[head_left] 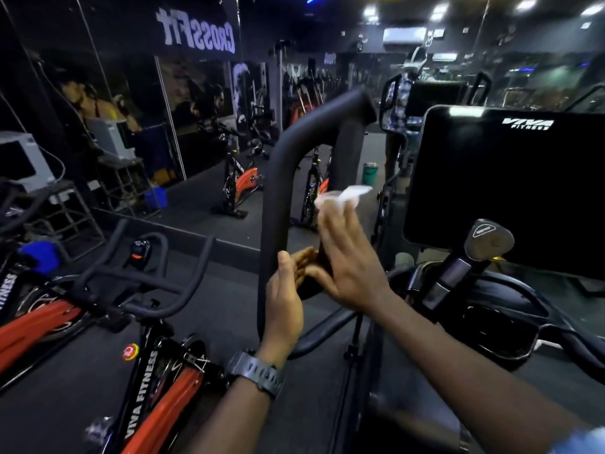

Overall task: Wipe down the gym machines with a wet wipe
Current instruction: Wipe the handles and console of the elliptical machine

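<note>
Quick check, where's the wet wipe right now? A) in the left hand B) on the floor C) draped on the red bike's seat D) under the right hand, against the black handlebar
D: the white wet wipe sits under the right hand's straight fingers, against the black handlebar; the left hand grips the bar lower down.

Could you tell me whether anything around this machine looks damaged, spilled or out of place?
Nothing stands out. The right hand presses the wet wipe against the black handlebar, the left hand grips it lower down, and the console screen looks intact.
</note>
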